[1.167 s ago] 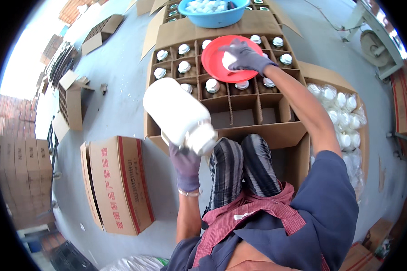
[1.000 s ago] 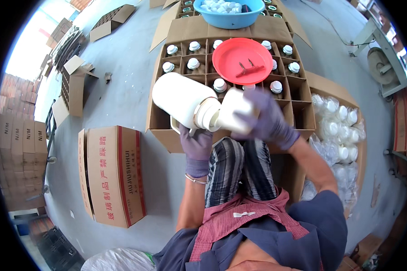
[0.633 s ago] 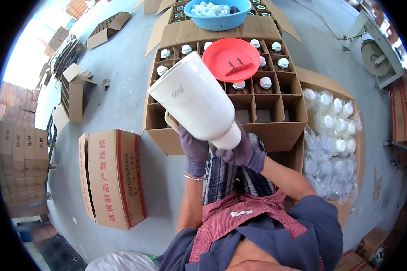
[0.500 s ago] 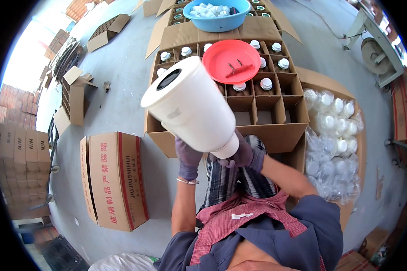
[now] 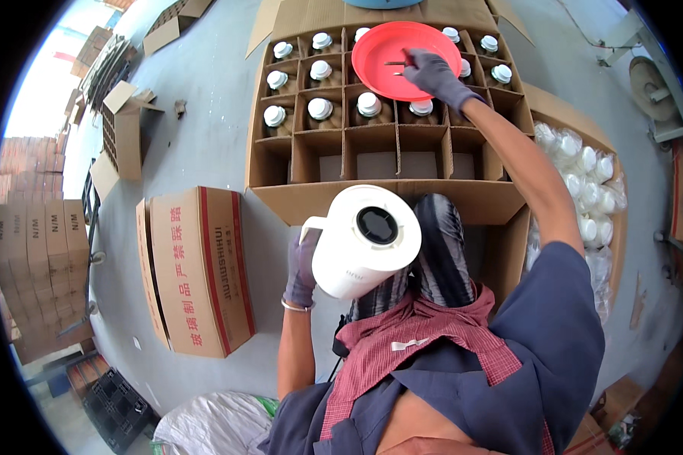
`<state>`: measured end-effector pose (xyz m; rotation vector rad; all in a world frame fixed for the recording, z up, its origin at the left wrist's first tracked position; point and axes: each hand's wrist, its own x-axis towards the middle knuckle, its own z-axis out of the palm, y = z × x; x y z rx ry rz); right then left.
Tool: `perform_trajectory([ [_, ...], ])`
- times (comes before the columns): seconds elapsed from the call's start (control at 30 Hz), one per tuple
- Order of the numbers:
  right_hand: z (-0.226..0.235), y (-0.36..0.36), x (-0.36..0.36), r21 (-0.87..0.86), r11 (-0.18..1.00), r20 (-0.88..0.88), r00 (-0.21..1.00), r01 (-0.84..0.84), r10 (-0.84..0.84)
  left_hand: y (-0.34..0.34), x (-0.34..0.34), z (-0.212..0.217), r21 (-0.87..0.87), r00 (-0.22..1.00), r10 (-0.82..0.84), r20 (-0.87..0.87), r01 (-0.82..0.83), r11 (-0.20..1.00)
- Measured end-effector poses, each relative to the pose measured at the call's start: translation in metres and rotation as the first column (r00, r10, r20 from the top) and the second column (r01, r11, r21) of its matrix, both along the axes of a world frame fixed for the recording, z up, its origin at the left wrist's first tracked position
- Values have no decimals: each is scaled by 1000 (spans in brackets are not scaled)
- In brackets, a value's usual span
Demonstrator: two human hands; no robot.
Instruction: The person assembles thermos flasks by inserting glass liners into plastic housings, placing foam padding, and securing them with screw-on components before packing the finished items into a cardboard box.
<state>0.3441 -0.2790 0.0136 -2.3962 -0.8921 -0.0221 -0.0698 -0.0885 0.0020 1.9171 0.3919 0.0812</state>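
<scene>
My left hand [image 5: 302, 269], in a grey glove, is closed around the handle of a white jug [image 5: 349, 262] above my lap. A round end of the jug with a dark circular recess faces up. Out ahead, my gloved right hand [image 5: 439, 77] reaches over a shallow red dish [image 5: 376, 45]. Its fingers are closed on a small tool [image 5: 395, 64], whose two thin metal prongs stick out to the left; the hand hides the rest. Under the dish, a divided carton [image 5: 319, 189] holds several bottles with white caps [image 5: 320, 108]; its front row of compartments holds none.
Right of the carton, another box [image 5: 565, 106] holds plastic-wrapped white-capped bottles [image 5: 584, 189]. A closed carton [image 5: 197, 273] stands on the floor at left, with stacked cartons [image 5: 45, 258] beyond. A blue basin [image 5: 383, 3] shows at the top edge. A white sack [image 5: 212, 425] lies lower left.
My right hand has left the jug and moved forward to the dish, onto the pronged tool. The jug, now in my left hand alone, is lower and turned with its round end up.
</scene>
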Motion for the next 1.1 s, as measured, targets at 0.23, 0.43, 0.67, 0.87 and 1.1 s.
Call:
perform_trajectory([
  [0.23,106,-56,-173,193,578,195,608,-793,769,17,25,-26,-296,997,-76,-27,65,953],
  [0.43,121,-74,-207,-376,402,621,96,-835,778,-8,54,8,-527,959,-281,-29,224,820],
  [0.67,121,-86,-239,-323,452,335,346,-832,877,-9,54,17,-193,916,-397,-57,380,905],
  [0.87,91,-91,-277,254,958,-819,498,-131,285,-19,15,29,-123,986,166,33,-161,979],
  [1.1,57,-105,-277,362,858,-917,-28,363,399,-26,4,49,340,854,103,510,-310,888],
])
